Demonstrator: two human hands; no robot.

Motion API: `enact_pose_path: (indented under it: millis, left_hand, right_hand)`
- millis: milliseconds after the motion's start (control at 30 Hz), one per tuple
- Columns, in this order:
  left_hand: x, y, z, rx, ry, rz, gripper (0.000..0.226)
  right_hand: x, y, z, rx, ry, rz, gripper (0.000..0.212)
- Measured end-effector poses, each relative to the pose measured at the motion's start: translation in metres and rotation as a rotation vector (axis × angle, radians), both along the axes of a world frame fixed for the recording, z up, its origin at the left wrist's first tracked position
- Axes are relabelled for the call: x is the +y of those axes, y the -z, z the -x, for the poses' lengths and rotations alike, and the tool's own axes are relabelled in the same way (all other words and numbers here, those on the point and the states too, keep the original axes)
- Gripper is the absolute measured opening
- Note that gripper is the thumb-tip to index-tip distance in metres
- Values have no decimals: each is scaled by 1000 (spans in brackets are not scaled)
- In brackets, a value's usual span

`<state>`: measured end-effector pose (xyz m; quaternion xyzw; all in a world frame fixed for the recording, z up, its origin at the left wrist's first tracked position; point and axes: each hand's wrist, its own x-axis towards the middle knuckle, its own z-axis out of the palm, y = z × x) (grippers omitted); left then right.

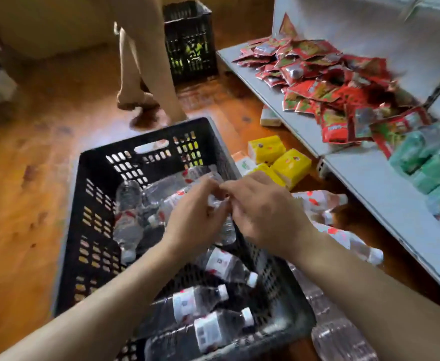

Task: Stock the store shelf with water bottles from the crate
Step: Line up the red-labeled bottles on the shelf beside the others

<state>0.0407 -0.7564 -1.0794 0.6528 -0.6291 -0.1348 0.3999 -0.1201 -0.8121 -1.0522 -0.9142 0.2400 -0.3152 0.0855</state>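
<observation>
Perforated black plastic crate (94,204), clear glossy bottles (213,332), polished wood floor (31,152).
</observation>
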Motion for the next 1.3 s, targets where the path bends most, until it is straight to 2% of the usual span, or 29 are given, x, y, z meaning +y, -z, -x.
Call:
enact_pose_path:
  millis: [67, 133, 233, 267, 333, 433, 500, 600, 667, 800, 900, 1033, 1200, 1300]
  left_hand:
    - [13, 20, -23, -61, -6, -188, 20]
    - [26, 42, -45, -139, 120, -496, 32]
    - [47, 70, -65, -325, 338, -934, 41]
    - [55, 79, -69, -361, 374, -1012, 38]
    - [71, 96, -74, -389, 401, -1127, 38]
    - [82, 119, -78, -432, 410, -1247, 53]
    - [82, 131, -81, -469, 412, -1269, 63]
    - [81, 142, -83, -468, 402, -1259, 71]
    - [84, 147, -83, -474, 408, -1229, 68]
    - [86, 147, -85, -477, 417, -1168, 57]
    - [87, 138, -81, -395, 417, -1133, 62]
    - [89, 114, -76, -348, 415, -1090, 65]
    - [74, 69, -78, -229, 315, -843, 82]
    - [62, 42, -74, -210, 291, -705, 90]
  right_hand:
    - [8, 10, -13, 92, -3, -43, 33]
    - [15, 18, -29, 275, 3, -237, 29]
    - [24, 41, -51, 770, -52, -497, 35]
    - [28, 51, -57, 887, -87, -559, 35]
    - [38, 73, -69, 993, -111, -659, 30]
    - [50, 108, -84, 1142, -109, -749, 38]
    - [48, 121, -91, 1256, -126, -793, 49]
    - [40, 132, -98, 1318, -103, -920, 60]
    - [42, 137, -102, 1319, -99, -942, 51]
    - [56, 132, -107, 1481, -154, -730, 36]
    - [52, 124, -104, 1499, -162, -700, 33]
    - [41, 93, -86, 1341, -125, -754, 50]
    - [19, 34, -55, 939, -43, -805, 51]
    - [12, 2, -44, 791, -24, -766, 52]
